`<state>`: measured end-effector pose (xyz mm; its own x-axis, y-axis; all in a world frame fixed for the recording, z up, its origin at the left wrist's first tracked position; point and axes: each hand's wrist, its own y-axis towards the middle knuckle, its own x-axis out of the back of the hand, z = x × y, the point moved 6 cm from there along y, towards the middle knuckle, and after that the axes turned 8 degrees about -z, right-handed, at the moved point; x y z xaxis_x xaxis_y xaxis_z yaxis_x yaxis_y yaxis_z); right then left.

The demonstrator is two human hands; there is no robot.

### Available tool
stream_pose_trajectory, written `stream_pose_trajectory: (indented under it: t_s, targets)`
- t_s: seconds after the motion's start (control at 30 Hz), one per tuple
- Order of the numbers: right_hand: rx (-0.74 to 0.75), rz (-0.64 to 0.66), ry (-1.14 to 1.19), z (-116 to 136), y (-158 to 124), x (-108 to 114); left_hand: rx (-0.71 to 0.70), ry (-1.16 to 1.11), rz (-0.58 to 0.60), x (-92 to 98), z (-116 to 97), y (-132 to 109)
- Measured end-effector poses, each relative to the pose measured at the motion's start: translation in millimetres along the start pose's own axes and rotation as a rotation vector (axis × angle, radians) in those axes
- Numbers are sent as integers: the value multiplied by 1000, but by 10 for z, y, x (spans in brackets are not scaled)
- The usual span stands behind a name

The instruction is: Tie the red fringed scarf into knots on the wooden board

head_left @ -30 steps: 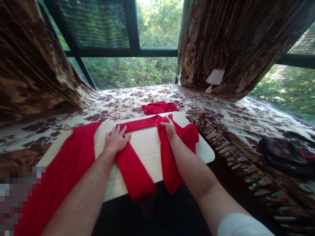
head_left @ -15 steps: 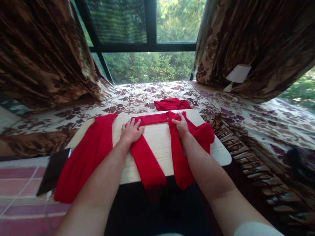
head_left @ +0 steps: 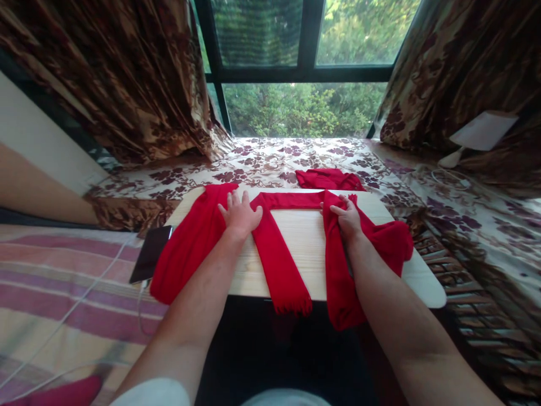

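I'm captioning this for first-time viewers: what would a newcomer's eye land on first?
The red scarf, bent into a U on the pale table, ends hanging over the edge. The left hand presses flat on one bend; the right hand pinches the other. Another red cloth lies further left.

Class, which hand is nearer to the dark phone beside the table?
Left. The left hand, on the red scarf, lies right of the phone; the right hand is farther right.
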<state>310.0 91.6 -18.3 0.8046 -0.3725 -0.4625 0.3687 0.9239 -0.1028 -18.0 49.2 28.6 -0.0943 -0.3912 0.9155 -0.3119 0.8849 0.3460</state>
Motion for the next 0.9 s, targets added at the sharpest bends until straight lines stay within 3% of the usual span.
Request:
stream_pose_trajectory:
  t_s: [0.13, 0.27, 0.43, 0.7, 0.8, 0.9]
  targets:
    - [7, 13, -26, 7, 10, 5, 125, 31, 61, 194, 489, 20]
    - [7, -2, -32, 21, 0, 9, 241, 51, 117, 239, 971, 1]
    - [25, -16, -57, 12, 19, 31, 322, 54, 135, 241, 1325, -51]
    - [34, -17, -91, -25, 105, 86, 398, -15, 114, 281, 1493, -80]
    - [41, -28, -77, -18, 105, 91, 329, -5, 41, 322, 1395, -75]
    - [36, -28, -63, -10, 85, 80, 207, -1, -7, 347, 1125, -97]
